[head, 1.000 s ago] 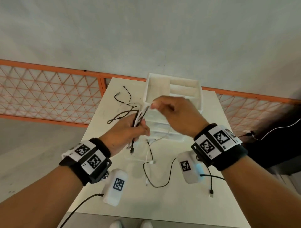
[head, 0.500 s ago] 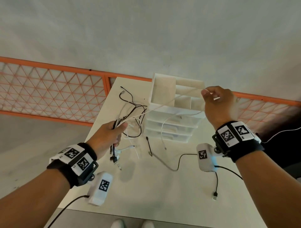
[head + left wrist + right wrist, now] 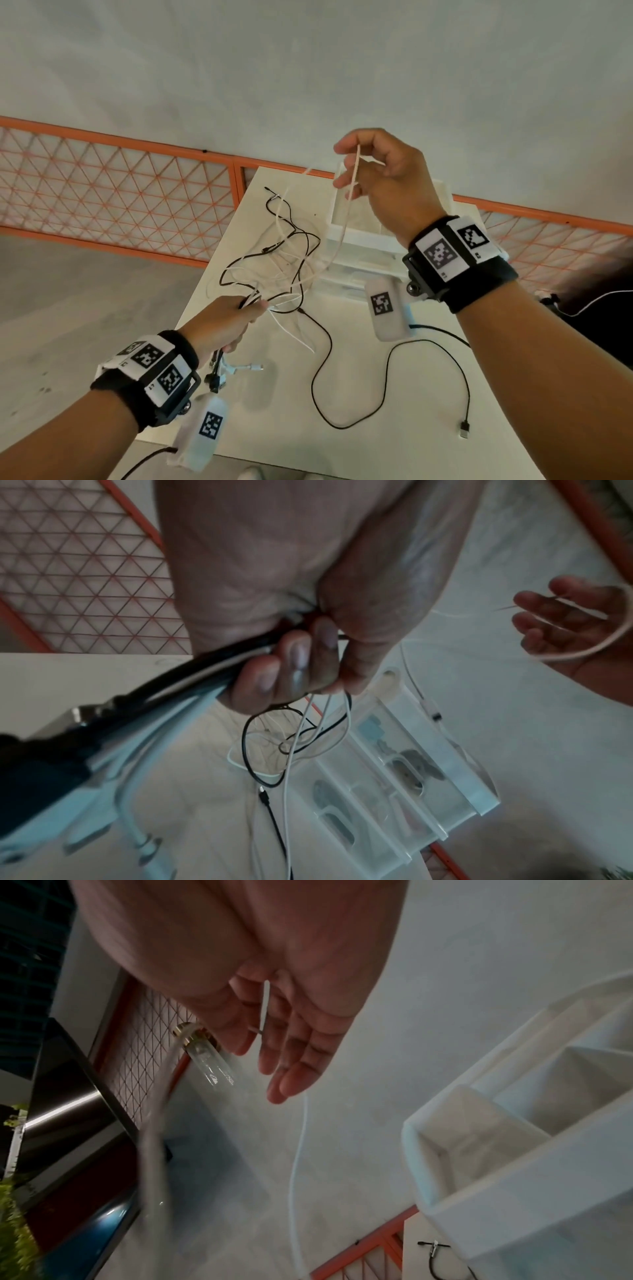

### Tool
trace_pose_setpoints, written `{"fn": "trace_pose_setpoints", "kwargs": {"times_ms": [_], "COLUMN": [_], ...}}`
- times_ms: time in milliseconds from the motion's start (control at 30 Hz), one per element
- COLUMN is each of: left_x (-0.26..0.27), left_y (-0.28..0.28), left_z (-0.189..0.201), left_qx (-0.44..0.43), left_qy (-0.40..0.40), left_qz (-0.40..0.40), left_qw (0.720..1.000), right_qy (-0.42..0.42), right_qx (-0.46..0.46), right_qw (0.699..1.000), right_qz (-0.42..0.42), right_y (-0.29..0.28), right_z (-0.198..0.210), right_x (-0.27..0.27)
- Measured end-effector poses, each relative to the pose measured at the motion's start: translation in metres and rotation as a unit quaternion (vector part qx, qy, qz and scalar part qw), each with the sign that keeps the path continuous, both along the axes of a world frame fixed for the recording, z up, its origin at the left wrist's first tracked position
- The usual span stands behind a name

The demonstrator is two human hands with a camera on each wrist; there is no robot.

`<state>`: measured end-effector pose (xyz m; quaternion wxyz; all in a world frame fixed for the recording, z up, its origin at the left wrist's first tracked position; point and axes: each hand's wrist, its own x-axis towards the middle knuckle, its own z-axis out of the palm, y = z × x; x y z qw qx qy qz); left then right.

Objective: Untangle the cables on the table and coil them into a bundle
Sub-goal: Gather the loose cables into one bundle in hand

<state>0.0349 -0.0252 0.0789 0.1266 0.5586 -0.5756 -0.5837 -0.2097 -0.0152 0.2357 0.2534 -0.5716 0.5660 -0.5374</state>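
Observation:
My left hand (image 3: 236, 318) is low over the table's left side and grips a bunch of black and white cables in its fist (image 3: 298, 664). Their plug ends (image 3: 219, 373) hang below the fist. Above it the cables spread into a loose tangle (image 3: 287, 260). One white cable (image 3: 342, 226) rises out of the tangle to my right hand (image 3: 373, 171), raised high over the drawer unit. This cable lies across the right hand's relaxed, nearly straight fingers (image 3: 274, 1042) and loops around the hand (image 3: 561, 626).
A white drawer organizer (image 3: 363, 246) stands at the back of the white table (image 3: 308, 445). A separate black cable (image 3: 390, 363) with a USB plug lies on the table at the right. An orange mesh fence (image 3: 120, 192) runs behind the table.
My right hand has come up and back toward the middle. The white cable it pulled taut half a second ago now hangs in a slack curve. The left hand keeps its grip.

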Motion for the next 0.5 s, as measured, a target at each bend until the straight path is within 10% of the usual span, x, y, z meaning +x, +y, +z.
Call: {"fn": "trace_pose_setpoints", "kwargs": {"times_ms": [167, 500], "left_x": [0.009, 0.0], "left_y": [0.004, 0.005], "left_z": [0.011, 0.004], "left_qx": [-0.023, 0.038], "left_qy": [0.035, 0.133], "left_qz": [-0.052, 0.076], "left_qw": [0.998, 0.988], "right_qy": [-0.055, 0.25], "right_qx": [0.041, 0.269], "right_qw": [0.997, 0.925], "right_qz": [0.018, 0.097], "right_y": [-0.034, -0.035], "right_z": [-0.006, -0.084], "right_x": [0.008, 0.028]}}
